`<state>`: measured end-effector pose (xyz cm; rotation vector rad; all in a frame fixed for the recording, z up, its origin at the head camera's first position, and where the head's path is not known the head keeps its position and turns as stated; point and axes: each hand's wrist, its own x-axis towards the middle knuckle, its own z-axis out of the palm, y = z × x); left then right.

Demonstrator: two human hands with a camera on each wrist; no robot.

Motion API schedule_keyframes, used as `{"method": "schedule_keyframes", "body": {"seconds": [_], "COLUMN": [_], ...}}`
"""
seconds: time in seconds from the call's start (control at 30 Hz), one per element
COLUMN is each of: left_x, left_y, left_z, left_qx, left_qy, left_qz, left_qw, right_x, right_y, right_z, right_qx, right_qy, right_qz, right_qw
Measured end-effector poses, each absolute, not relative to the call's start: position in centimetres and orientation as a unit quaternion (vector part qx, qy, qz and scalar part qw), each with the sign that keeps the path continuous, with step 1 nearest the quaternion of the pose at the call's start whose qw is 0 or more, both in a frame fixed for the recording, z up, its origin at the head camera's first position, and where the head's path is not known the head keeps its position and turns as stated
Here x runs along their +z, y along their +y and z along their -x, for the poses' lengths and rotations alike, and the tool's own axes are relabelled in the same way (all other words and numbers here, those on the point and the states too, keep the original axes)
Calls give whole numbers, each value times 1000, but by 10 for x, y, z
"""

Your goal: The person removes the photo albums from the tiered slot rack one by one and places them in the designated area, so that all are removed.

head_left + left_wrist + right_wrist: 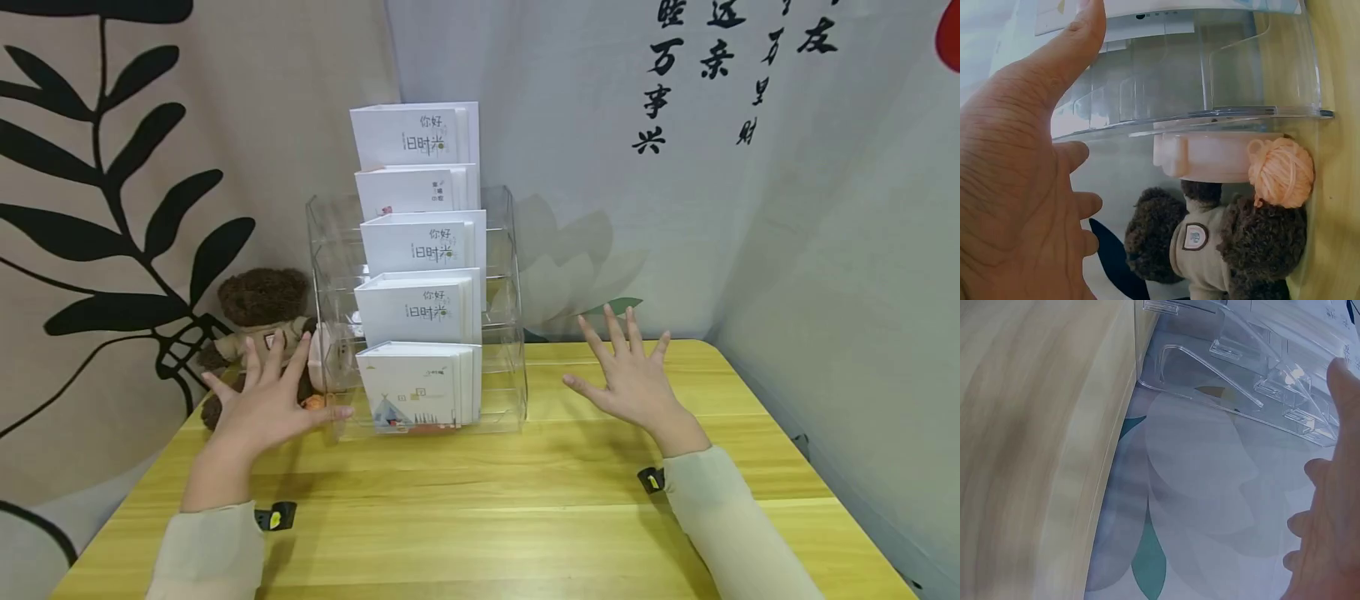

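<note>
A clear plastic tiered rack [504,367] stands at the back of the wooden table, holding several white booklets [408,312] in a stepped column. The lowest booklet [412,387] has a tent drawing. My left hand [258,412] hovers by the rack's left side with fingers spread, its thumb reaching toward the lowest tier; whether it touches the rack cannot be told. To the right of the rack, my right hand [637,383] is held over the table, fingers spread and holding nothing. Both wrist views show the rack's clear side panels beside the hands.
Left of the rack sits a brown curly plush toy [262,298] in a beige shirt. Beside it are a pale pink object [1216,156] and a ball of orange yarn [1282,173]. Printed cloth [570,142] hangs behind the table [465,533].
</note>
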<state>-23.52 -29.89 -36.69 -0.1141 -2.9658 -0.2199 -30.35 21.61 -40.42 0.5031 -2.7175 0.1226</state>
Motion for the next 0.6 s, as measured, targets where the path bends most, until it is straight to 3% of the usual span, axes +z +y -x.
{"method": "schedule_keyframes", "body": {"seconds": [0.17, 0.43, 0.6], "left_x": [-364, -374, -386], "left_y": [-299, -291, -287], "left_z": [238, 250, 257], "left_qx": [-161, -302, -316], "left_qy": [-982, -949, -943], "left_qz": [52, 72, 73], "left_qw": [81, 60, 81], "right_x": [-401, -387, -375], "right_y": [213, 179, 145], "right_z": [303, 298, 291], "right_qx": [76, 238, 310], "right_qy": [-959, -897, -841], "right_qz": [-206, -336, -418], "right_qw": [178, 160, 146]}}
